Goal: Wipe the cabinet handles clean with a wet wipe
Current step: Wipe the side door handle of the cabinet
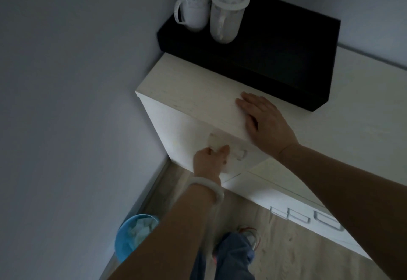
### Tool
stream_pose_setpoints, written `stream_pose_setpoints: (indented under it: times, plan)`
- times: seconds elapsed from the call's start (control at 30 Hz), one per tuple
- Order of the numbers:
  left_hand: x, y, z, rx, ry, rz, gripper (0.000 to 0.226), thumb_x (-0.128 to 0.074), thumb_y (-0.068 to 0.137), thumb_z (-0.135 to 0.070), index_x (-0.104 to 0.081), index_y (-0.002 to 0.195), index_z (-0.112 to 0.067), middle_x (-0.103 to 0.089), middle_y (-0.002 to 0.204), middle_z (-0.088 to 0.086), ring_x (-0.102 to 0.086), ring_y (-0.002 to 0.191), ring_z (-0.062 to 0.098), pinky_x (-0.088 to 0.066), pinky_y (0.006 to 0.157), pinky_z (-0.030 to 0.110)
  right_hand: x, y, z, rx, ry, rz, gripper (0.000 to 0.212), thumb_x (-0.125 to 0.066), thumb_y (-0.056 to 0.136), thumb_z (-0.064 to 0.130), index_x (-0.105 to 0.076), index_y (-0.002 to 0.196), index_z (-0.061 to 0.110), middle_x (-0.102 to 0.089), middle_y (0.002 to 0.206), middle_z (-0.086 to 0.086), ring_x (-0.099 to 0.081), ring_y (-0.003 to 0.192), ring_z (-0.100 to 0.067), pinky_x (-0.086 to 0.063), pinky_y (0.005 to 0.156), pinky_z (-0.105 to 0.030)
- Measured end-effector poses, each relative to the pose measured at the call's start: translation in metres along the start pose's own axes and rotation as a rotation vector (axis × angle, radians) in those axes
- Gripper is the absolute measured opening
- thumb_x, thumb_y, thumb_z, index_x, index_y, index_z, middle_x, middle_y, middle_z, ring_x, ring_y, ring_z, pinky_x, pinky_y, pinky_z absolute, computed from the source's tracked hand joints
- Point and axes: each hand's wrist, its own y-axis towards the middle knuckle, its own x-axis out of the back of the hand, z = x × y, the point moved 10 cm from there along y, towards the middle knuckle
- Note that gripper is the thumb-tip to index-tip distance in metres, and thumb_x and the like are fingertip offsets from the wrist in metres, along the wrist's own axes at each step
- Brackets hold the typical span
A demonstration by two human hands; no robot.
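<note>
While the right hand [267,121] rests flat and spread on the cabinet top [193,94], the left hand [211,158] pinches the wet wipe [217,142] against the door front, its handle [241,154] just right of it, nearer this hand.

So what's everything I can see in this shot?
Lidded mugs: two, white, on the black box.
Black box: one, on the cabinet top by the wall.
Cabinet: one, pale wood, in the corner.
Handles: several, pale, on the cabinet front.
Wet wipe: one, white, against the front.
Bin: one, blue, on the floor.
Left hand: holds the wipe; white bangle.
Right hand: flat on top.
</note>
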Motion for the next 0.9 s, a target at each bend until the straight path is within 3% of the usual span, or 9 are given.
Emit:
stream_pose_setpoints:
  times: [0.13, 0.23, 0.3, 0.37, 0.47, 0.6, 0.73, 0.83, 0.9]
  plan:
    - [0.024, 0.012, -0.015, -0.054, -0.011, -0.103, 0.024, -0.075, 0.082, -0.027, -0.063, 0.070, -0.010, -0.062, 0.066, 0.004, -0.057, 0.066, 0.025, -0.044, 0.060, 0.026, 0.001, 0.000, 0.001, 0.007, 0.005, -0.014, 0.044, -0.042, 0.100, 0.019, -0.044, 0.144, 0.019, -0.040, 0.151, -0.002, -0.034, 0.140, -0.015, -0.020, 0.120, -0.036]
    - [-0.010, -0.009, 0.000, 0.015, 0.088, 0.031, 0.028, -0.074, 0.084, -0.028, -0.063, 0.068, -0.009, -0.063, 0.066, 0.003, -0.059, 0.060, 0.016, -0.047, 0.055, 0.021, 0.002, 0.000, 0.001, -0.007, -0.008, 0.000, 0.045, -0.040, 0.101, 0.020, -0.041, 0.145, 0.020, -0.038, 0.152, -0.001, -0.032, 0.140, -0.014, -0.015, 0.120, -0.032]
    - [-0.020, -0.016, 0.007, 0.042, 0.078, 0.082, 0.027, -0.074, 0.084, -0.027, -0.063, 0.067, -0.010, -0.066, 0.069, 0.004, -0.062, 0.064, 0.018, -0.053, 0.061, 0.024, 0.001, 0.000, 0.000, -0.009, -0.012, -0.002, 0.045, -0.040, 0.101, 0.020, -0.041, 0.145, 0.021, -0.039, 0.152, -0.001, -0.033, 0.140, -0.014, -0.015, 0.120, -0.030]
    - [-0.001, -0.005, 0.001, 0.035, 0.018, 0.004, 0.027, -0.075, 0.083, -0.027, -0.063, 0.067, -0.009, -0.066, 0.069, 0.006, -0.061, 0.066, 0.021, -0.053, 0.065, 0.029, 0.001, 0.000, 0.001, -0.005, -0.003, -0.005, 0.044, -0.041, 0.100, 0.020, -0.042, 0.144, 0.021, -0.040, 0.151, -0.001, -0.034, 0.140, -0.014, -0.016, 0.120, -0.031]
    - [0.024, 0.010, -0.010, 0.010, -0.005, -0.095, 0.030, -0.071, 0.084, -0.023, -0.054, 0.065, -0.007, -0.054, 0.058, 0.002, -0.047, 0.057, 0.017, -0.039, 0.057, 0.027, 0.001, 0.000, 0.001, 0.000, 0.010, -0.012, 0.045, -0.042, 0.100, 0.019, -0.043, 0.144, 0.020, -0.040, 0.151, -0.002, -0.034, 0.140, -0.015, -0.017, 0.120, -0.033]
    - [-0.024, -0.016, 0.007, 0.092, 0.078, 0.079, 0.033, -0.075, 0.082, -0.024, -0.058, 0.057, -0.010, -0.058, 0.048, -0.003, -0.055, 0.050, 0.013, -0.047, 0.057, 0.025, 0.003, -0.001, 0.002, 0.000, 0.001, -0.014, 0.044, -0.043, 0.100, 0.017, -0.043, 0.144, 0.019, -0.039, 0.151, -0.002, -0.034, 0.140, -0.015, -0.015, 0.119, -0.030]
    - [-0.022, -0.012, 0.007, 0.070, 0.121, 0.060, 0.032, -0.074, 0.082, -0.033, -0.063, 0.063, -0.010, -0.068, 0.069, 0.007, -0.062, 0.066, 0.022, -0.053, 0.071, 0.032, 0.002, -0.001, 0.002, -0.001, 0.005, -0.013, 0.044, -0.043, 0.100, 0.017, -0.044, 0.144, 0.019, -0.040, 0.151, -0.002, -0.034, 0.140, -0.015, -0.015, 0.119, -0.029]
    - [0.017, 0.009, -0.011, -0.028, 0.064, -0.076, 0.038, -0.072, 0.082, -0.032, -0.052, 0.059, -0.008, -0.052, 0.060, 0.007, -0.047, 0.060, 0.022, -0.040, 0.060, 0.033, 0.004, 0.000, 0.003, -0.004, 0.012, -0.021, 0.044, -0.043, 0.100, 0.017, -0.045, 0.143, 0.018, -0.041, 0.151, -0.002, -0.034, 0.139, -0.014, -0.016, 0.120, -0.030]
    - [0.022, 0.010, -0.016, -0.062, 0.060, -0.056, 0.039, -0.072, 0.082, -0.032, -0.048, 0.062, -0.009, -0.043, 0.060, 0.009, -0.040, 0.061, 0.022, -0.035, 0.058, 0.034, 0.003, 0.000, 0.003, -0.003, 0.008, -0.017, 0.044, -0.042, 0.100, 0.018, -0.044, 0.144, 0.019, -0.040, 0.151, -0.002, -0.034, 0.140, -0.014, -0.016, 0.120, -0.031]
